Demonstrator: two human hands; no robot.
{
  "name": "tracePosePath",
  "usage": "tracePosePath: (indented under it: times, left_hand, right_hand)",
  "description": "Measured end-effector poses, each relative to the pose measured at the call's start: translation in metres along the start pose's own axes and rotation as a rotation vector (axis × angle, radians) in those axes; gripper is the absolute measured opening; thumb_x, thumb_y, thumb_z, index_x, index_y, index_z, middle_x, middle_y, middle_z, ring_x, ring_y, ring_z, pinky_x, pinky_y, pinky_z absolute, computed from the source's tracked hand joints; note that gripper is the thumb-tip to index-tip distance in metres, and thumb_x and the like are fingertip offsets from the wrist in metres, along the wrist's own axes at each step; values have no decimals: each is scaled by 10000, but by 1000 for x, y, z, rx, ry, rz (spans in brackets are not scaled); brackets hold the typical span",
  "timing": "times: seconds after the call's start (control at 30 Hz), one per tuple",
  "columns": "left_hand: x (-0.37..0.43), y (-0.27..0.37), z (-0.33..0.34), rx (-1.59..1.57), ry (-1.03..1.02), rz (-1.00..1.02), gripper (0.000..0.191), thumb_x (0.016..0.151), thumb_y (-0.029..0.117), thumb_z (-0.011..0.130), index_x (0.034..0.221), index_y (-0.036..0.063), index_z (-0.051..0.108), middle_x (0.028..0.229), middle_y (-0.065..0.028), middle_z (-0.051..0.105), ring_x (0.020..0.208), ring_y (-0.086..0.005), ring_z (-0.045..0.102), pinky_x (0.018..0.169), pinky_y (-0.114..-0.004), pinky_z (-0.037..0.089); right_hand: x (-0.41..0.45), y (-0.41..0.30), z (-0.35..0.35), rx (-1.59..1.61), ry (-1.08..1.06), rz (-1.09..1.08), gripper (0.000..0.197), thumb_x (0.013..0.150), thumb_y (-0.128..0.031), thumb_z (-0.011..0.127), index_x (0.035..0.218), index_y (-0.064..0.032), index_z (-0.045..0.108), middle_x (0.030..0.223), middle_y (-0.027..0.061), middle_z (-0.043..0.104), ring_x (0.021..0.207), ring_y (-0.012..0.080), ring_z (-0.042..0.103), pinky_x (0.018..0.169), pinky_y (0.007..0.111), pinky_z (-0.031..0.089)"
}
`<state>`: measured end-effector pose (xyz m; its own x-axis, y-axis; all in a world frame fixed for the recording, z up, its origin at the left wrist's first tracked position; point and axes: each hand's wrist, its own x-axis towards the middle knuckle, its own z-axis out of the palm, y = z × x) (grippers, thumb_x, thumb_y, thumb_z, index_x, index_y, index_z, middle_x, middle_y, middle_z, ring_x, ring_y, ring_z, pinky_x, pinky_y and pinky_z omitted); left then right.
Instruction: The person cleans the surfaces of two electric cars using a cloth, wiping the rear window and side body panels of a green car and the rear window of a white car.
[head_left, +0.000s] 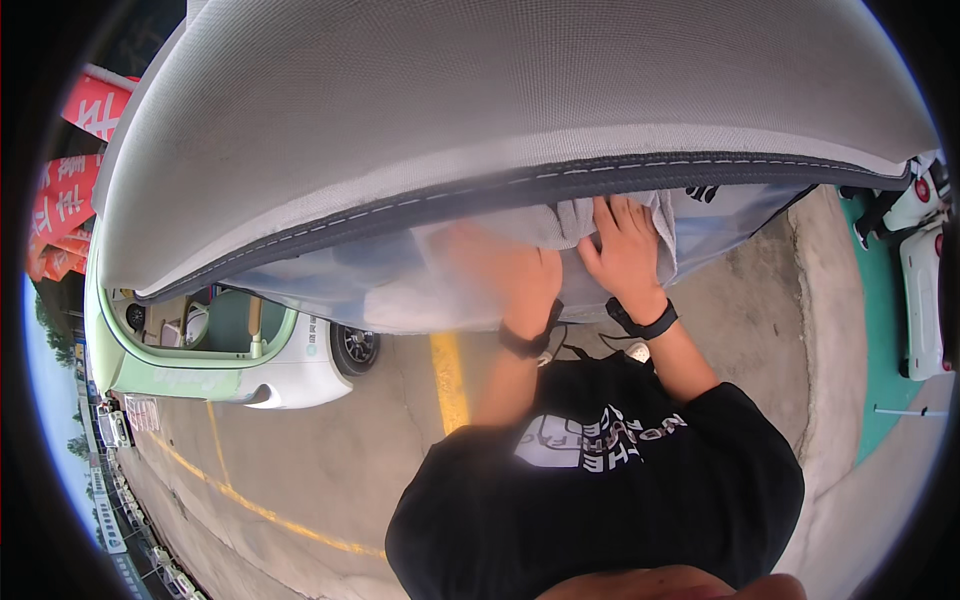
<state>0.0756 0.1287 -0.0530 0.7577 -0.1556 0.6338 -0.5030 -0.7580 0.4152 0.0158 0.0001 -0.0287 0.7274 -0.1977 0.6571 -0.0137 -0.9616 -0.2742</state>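
Before me hangs a clear plastic window panel (420, 259), below the dark stitched trim (540, 180) of a grey woven fabric canopy (495, 82). My right hand (626, 247) lies on a bunched grey cloth (566, 223), holding it against the panel with the fingers a little spread. Left of it, my left hand (517, 274) is against the panel near the cloth's edge. Its fingers are blurred, so their grip is unclear. Black bands circle both wrists.
A light green and white open-sided vehicle (300, 364) stands at the left, beyond it red banners (67, 195) with writing. Yellow lines (448, 379) mark the concrete ground. On the right are a concrete curb (832, 322), another person's legs (874, 214) and white vehicles (921, 300).
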Motion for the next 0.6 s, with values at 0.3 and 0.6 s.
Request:
tracePosePath:
  times: [0.3,0.6]
  left_hand:
    - [3,65,5,-360,-80,253,363,810,238,572,1102,24,595,1244,-245,474,1203,-445,390,1045,-594,210]
    - [-3,-60,-30,81,-11,-40,449,797,272,579,1143,-14,577,1304,-239,446,1243,-408,361,1063,-564,214]
  right_hand:
    - [-35,68,-10,-277,222,96,619,819,-286,551,1319,52,415,1370,296,361,1278,474,310,1062,526,239]
    - [-18,-48,46,-45,22,-85,575,794,-232,544,1287,48,449,1332,244,436,1239,423,382,1012,519,282]
